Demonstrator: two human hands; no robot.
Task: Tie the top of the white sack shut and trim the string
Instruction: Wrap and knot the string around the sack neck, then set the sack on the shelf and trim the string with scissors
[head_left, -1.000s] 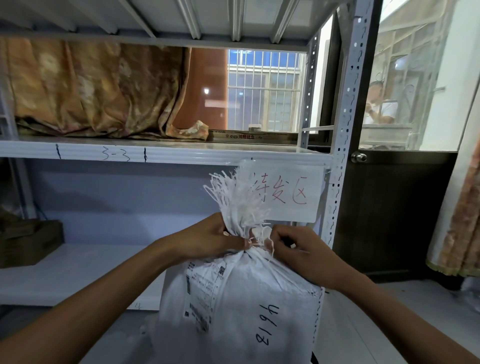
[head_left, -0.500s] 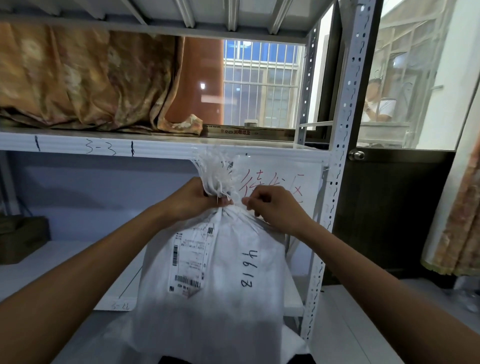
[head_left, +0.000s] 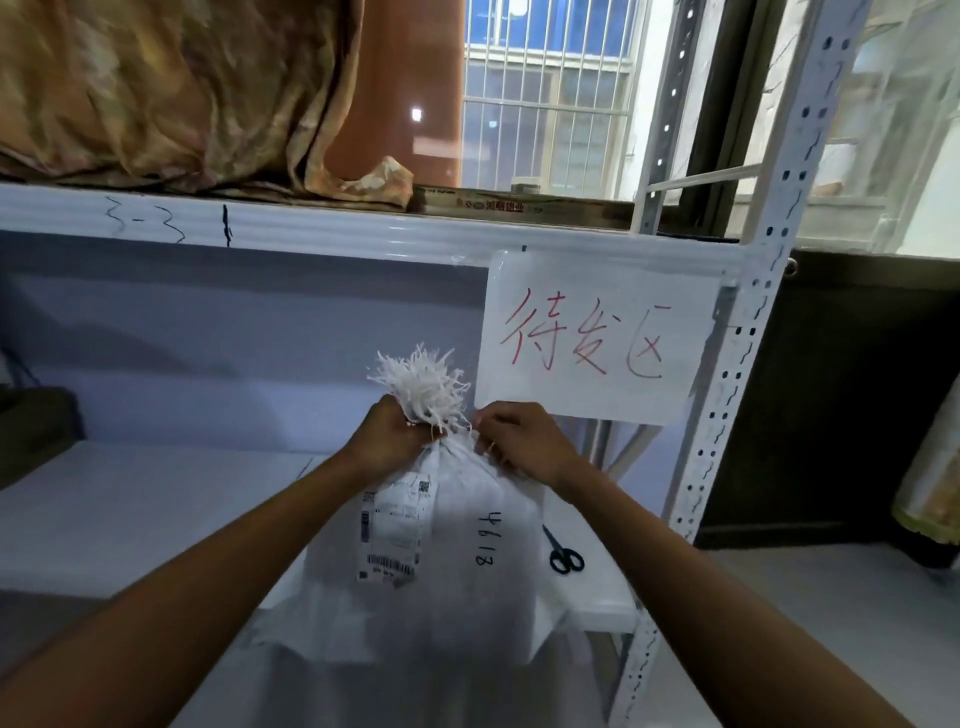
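Note:
A white woven sack (head_left: 467, 582) stands on the lower shelf, with a shipping label and the handwritten number 49813 on its front. Its gathered neck ends in a frayed white tuft (head_left: 423, 387). My left hand (head_left: 392, 436) is clenched around the neck just under the tuft. My right hand (head_left: 524, 447) sits against the right side of the neck and pinches thin white string (head_left: 493, 460) between its fingers. Black-handled scissors (head_left: 563, 556) lie on the shelf to the right of the sack.
The white metal rack has a lower shelf (head_left: 156, 509) and an upper shelf edge (head_left: 363, 234) marked 3-3. A paper sign with red writing (head_left: 592, 338) hangs from it. A perforated upright post (head_left: 727, 389) stands at right. Brown fabric (head_left: 171, 93) lies on top.
The sack has gone from hanging in front of the rack to resting on the lower shelf, farther from me. Both hands stay on its neck. The scissors have come into view.

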